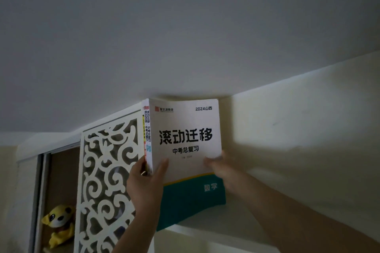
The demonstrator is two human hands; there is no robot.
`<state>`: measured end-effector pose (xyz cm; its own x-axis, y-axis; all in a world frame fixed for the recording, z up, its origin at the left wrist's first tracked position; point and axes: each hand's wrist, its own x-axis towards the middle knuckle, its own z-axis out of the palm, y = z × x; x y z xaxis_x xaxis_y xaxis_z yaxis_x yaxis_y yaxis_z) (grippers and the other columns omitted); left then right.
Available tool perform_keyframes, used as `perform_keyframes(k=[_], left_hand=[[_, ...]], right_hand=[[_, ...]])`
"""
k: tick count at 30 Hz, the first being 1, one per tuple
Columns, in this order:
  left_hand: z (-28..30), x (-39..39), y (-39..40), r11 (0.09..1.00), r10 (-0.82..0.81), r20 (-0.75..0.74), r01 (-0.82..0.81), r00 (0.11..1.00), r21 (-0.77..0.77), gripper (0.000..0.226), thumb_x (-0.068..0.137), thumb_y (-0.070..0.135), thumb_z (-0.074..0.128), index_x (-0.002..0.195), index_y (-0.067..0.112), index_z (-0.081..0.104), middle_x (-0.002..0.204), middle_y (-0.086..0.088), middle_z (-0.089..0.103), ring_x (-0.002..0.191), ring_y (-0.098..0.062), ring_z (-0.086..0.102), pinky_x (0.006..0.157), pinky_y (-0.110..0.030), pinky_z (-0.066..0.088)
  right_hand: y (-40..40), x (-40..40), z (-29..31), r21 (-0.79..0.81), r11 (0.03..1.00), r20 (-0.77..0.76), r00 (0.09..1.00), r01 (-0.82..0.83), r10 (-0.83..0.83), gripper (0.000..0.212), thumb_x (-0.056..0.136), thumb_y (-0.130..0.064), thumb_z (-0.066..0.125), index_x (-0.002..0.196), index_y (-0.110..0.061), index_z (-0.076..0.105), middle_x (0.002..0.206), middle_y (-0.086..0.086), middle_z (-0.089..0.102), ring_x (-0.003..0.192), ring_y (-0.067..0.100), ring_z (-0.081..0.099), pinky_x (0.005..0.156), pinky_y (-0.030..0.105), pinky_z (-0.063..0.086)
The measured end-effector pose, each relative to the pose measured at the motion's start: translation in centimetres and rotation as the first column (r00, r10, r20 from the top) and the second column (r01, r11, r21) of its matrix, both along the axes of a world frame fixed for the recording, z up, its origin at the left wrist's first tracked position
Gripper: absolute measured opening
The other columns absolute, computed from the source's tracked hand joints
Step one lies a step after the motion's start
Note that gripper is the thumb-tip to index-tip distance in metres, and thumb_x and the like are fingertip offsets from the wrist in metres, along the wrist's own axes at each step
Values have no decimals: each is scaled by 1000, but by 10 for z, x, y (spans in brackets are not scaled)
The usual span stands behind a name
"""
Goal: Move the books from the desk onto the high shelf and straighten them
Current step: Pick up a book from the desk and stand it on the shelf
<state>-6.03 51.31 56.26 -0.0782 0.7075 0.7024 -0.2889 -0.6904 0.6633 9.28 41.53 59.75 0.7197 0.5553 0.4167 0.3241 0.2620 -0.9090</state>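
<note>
A thick white book (186, 139) with black Chinese title and a teal band along its bottom stands upright on the high shelf (205, 232), its top nearly touching the ceiling. My left hand (146, 183) grips the spine edge at the book's lower left, thumb on the cover. On the opposite side my right hand (220, 167) holds the cover's right edge, arm reaching in from the lower right. The book's lower corner rests at the shelf ledge. No other books show.
A white carved lattice panel (107, 181) stands just left of the book. Behind it, a cabinet niche holds a yellow plush toy (58, 224). A cream wall (298, 139) rises to the right; the ceiling (185, 26) sits close above.
</note>
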Motion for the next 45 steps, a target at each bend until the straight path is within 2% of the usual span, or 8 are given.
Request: perform_keyframes(k=[4, 11, 15, 19, 23, 27, 34, 45], left_hand=[[0, 5, 15, 999, 42, 35, -41, 999, -21, 53, 68, 46, 77, 114, 23, 63, 104, 4, 66, 92, -17, 65, 76, -43, 60], [-1, 13, 25, 995, 100, 69, -100, 993, 1, 50, 73, 41, 78, 116, 23, 61, 105, 5, 63, 95, -14, 62, 77, -37, 58], [-2, 18, 19, 1000, 23, 141, -20, 990, -20, 46, 76, 33, 78, 115, 24, 57, 104, 11, 60, 95, -8, 60, 72, -22, 52], [-2, 19, 15, 999, -33, 169, 39, 985, -32, 45, 77, 31, 77, 116, 25, 56, 104, 12, 59, 93, -3, 58, 66, -13, 45], [-1, 16, 14, 999, -46, 170, 48, 984, -9, 39, 78, 30, 77, 112, 28, 56, 102, 15, 59, 93, 1, 57, 68, -12, 46], [-19, 10, 18, 1000, 9, 57, -10, 998, 20, 36, 83, 35, 70, 115, 31, 55, 111, 9, 59, 97, -3, 59, 81, -27, 55], [-45, -5, 10, 996, 57, -208, -40, 977, 86, 41, 98, 35, 48, 136, 22, 42, 106, 7, 55, 88, -12, 57, 74, -30, 51], [-46, -4, -2, 989, -93, -93, 82, 991, -120, 38, 94, 38, 57, 129, 26, 50, 96, 19, 57, 84, 3, 54, 72, -23, 46]], right_hand=[[20, 6, 2, -31, 999, 5, 1000, -17, 17, 21, 90, -16, 66, 106, -20, 54, 109, 4, 65, 99, 22, 61, 88, 40, 52], [35, 17, 6, -103, 994, 17, 999, -25, 27, 31, 88, -15, 68, 118, -14, 59, 113, 7, 67, 105, 27, 62, 95, 46, 50], [34, 26, 8, -125, 992, 30, 1000, -5, 8, 28, 89, -15, 67, 115, -15, 59, 109, 7, 67, 101, 26, 63, 94, 47, 51], [34, 24, 4, -89, 989, 54, 992, 116, -112, 37, 84, -16, 72, 118, -9, 58, 113, 11, 67, 90, 24, 64, 78, 35, 53], [39, 13, -14, -120, 906, 260, 894, 405, -365, 73, 80, -32, 77, 139, -15, 38, 135, 13, 49, 115, 31, 55, 87, 33, 48], [43, 12, -24, -168, 952, 453, 878, 255, -156, 70, 84, -52, 63, 144, -38, 31, 142, 7, 44, 115, 23, 54, 88, 25, 52], [55, -16, -20, -309, 936, 486, 874, 170, 2, 85, 75, -82, 45, 147, -53, 9, 160, -3, 16, 146, 29, 20, 117, 51, 23], [38, -5, -34, -363, 917, 480, 877, 165, 33, 88, 81, -67, 56, 149, -48, 4, 156, -2, 26, 141, 25, 31, 115, 40, 31]])
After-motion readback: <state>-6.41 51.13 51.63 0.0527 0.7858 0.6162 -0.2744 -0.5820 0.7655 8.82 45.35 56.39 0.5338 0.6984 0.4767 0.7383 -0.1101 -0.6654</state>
